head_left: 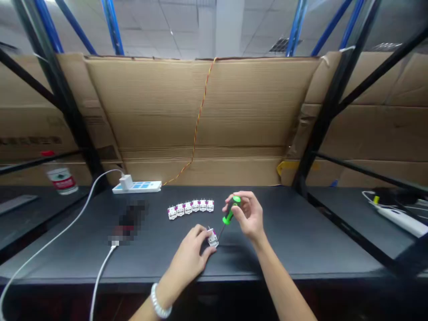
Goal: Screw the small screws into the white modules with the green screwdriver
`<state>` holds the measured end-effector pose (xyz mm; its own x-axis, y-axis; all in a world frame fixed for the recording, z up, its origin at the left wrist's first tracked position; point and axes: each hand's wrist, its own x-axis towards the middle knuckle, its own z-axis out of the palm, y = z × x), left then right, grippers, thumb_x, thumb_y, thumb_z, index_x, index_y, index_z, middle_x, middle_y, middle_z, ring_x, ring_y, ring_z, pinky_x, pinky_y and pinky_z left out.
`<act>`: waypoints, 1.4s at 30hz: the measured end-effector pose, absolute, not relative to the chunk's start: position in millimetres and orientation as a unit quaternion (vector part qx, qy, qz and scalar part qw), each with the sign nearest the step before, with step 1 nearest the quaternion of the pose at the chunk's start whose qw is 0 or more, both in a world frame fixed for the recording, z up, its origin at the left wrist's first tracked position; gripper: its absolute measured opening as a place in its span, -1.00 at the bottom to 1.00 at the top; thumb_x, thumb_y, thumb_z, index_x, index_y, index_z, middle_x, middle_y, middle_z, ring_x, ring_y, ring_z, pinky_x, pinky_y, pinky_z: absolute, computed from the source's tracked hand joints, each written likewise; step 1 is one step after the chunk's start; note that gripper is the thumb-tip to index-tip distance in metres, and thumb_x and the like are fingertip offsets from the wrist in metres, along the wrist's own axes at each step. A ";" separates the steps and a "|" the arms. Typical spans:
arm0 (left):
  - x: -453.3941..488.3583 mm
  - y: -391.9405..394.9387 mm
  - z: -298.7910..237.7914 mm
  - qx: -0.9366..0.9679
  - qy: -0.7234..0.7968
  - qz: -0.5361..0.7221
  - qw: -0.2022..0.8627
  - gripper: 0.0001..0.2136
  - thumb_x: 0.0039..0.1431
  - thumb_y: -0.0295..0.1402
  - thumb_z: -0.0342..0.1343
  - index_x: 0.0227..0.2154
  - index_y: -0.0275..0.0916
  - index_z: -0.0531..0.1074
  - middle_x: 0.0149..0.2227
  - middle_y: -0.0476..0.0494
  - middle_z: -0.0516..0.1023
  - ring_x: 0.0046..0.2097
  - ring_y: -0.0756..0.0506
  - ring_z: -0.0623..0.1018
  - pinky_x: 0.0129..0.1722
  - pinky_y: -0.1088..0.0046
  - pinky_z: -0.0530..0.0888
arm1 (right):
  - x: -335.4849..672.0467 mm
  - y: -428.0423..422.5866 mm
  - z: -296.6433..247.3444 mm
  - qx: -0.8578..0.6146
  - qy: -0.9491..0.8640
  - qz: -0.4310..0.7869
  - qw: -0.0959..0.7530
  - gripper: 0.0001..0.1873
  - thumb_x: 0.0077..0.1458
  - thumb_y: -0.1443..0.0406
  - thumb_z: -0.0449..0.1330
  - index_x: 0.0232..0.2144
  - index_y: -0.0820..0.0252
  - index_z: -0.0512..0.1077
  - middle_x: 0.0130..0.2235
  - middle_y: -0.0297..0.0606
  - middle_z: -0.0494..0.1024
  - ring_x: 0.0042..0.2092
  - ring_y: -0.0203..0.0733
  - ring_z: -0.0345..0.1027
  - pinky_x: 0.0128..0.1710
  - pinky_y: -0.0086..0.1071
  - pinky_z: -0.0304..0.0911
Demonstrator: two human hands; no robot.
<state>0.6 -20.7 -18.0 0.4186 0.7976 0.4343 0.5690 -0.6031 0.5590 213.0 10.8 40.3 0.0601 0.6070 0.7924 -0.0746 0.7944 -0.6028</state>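
My left hand [189, 254] pinches a small white connector block [212, 238] against the dark tabletop [267, 258]. My right hand [247, 214] grips a green-and-black screwdriver [230, 210] by its handle. The thin shaft slants down, and its tip sits at or very near the block, partly hidden. Behind my hands, several matching white blocks with pink parts [190, 208] stand in a tight row. Neither hand touches that row. A white beaded bracelet [161, 301] circles my left wrist.
A white power strip [136, 187] with a plug lies at the back left, its white cable running forward off the table. A pixelated blurred object [127, 221] lies left of the row. Black shelf posts, cardboard sheets and a twisted wire stand behind.
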 end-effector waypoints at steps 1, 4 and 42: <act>0.3 -20.5 -18.9 0.825 0.415 0.346 0.164 -0.77 0.30 -0.39 0.28 0.00 -0.13 0.56 -0.04 -0.17 0.56 -0.01 -0.21 0.61 0.08 0.19 0.57 | 212.9 14.1 38.5 -0.217 -0.632 0.223 0.710 -0.69 0.25 0.14 0.37 -0.05 0.00 0.40 -0.21 -0.32 0.55 -0.39 -0.25 0.52 -0.39 -0.32 0.49; -0.7 -20.0 -20.9 0.826 0.415 0.346 0.162 -0.76 0.31 -0.38 0.27 0.02 -0.12 0.56 -0.03 -0.18 0.56 0.01 -0.22 0.60 0.10 0.18 0.57 | 213.9 23.5 29.6 -0.247 -0.616 0.135 0.736 -0.63 0.15 0.16 0.46 -0.08 -0.01 0.41 -0.20 -0.36 0.46 -0.36 -0.29 0.46 -0.38 -0.37 0.45; -1.2 -18.3 -19.7 0.828 0.414 0.341 0.165 -0.79 0.31 -0.39 0.28 -0.02 -0.13 0.56 -0.05 -0.15 0.56 -0.01 -0.20 0.60 0.08 0.20 0.56 | 215.5 18.0 31.1 -0.285 -0.639 0.164 0.695 -0.58 0.11 0.21 0.47 -0.06 0.02 0.38 -0.19 -0.30 0.53 -0.31 -0.23 0.48 -0.32 -0.31 0.47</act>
